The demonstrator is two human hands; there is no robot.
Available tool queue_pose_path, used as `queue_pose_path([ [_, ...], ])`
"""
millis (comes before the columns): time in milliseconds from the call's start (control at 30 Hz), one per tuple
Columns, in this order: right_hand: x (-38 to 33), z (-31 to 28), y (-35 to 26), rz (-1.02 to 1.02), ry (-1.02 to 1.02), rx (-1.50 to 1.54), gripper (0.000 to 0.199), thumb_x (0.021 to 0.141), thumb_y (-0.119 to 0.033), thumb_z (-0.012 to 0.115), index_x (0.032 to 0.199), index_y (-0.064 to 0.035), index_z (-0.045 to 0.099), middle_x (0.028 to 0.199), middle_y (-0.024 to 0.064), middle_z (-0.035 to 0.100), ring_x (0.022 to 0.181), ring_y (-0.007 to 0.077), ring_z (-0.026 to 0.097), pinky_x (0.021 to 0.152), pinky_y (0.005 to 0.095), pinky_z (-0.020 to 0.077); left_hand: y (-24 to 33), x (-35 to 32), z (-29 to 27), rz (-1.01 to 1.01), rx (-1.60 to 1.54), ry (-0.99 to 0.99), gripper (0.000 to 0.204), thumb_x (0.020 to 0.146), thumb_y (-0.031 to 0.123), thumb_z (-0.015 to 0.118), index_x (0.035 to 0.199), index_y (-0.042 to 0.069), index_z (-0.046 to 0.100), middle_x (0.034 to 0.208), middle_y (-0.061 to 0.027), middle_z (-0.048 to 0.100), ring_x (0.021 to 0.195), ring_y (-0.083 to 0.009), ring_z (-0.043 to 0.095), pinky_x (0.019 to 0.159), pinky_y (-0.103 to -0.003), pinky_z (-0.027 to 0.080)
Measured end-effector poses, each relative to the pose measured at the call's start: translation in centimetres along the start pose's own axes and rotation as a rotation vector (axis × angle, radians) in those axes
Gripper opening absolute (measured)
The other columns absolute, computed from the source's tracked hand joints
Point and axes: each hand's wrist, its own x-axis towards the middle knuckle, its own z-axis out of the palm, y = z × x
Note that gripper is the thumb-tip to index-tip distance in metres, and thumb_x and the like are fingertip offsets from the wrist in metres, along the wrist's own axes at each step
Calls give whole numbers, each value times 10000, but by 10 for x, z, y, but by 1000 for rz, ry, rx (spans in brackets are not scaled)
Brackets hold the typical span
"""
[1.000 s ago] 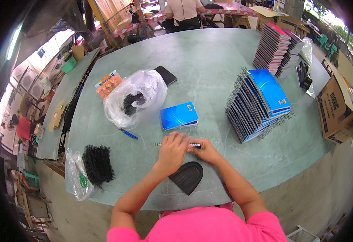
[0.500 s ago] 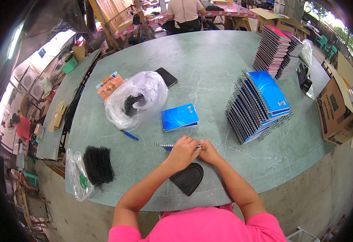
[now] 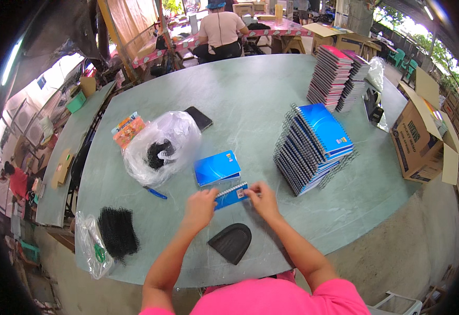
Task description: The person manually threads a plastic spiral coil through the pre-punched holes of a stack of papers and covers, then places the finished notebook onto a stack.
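Between my two hands lies a small blue notebook (image 3: 233, 196) with a coil along its far edge. My left hand (image 3: 201, 207) is closed on its left end. At the right end, my right hand (image 3: 264, 201) pinches the notebook's edge between thumb and fingers. Just beyond it rests another blue notebook (image 3: 217, 168), with pages showing along its near side. A black rounded pad (image 3: 230, 243) lies on the table closer to me.
Stacked blue spiral notebooks (image 3: 308, 149) stand to the right, with red-covered ones (image 3: 330, 76) behind. Left are a plastic bag (image 3: 185, 136) holding black coils, a blue pen (image 3: 155, 192), and a bundle of black coils (image 3: 118, 233). A cardboard box (image 3: 418, 139) stands far right.
My hands have moved apart from close together over the notebook's coil to its two ends. The notebook's blue cover now shows between them. The whole view has shifted.
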Motion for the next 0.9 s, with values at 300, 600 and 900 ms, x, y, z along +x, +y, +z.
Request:
queue_pose_path([
  [300,-15,-60,-85,-70,-246,181,494,869,-242,601,1239,27,417,1147,110,513,1026,170,494,882,322,418,65,-34,-11,487,-258,363,427,727,143,715,1118,59,566,1152,-183,480,989,-315,498,827,-385,424],
  [600,73,-222,-177,-236,111,-284,374,870,-146,572,1198,22,510,1035,105,607,967,161,553,864,277,421,41,-34,-14,211,-506,435,346,737,99,703,1065,69,597,1145,-153,474,936,-282,511,786,-371,442],
  [900,95,-254,-131,-21,-52,-212,356,891,-146,475,1189,43,527,1093,152,614,1001,211,567,888,296,412,28,-31,-5,245,-444,251,210,758,99,674,961,69,632,988,-129,575,951,-288,553,795,-355,458],
])
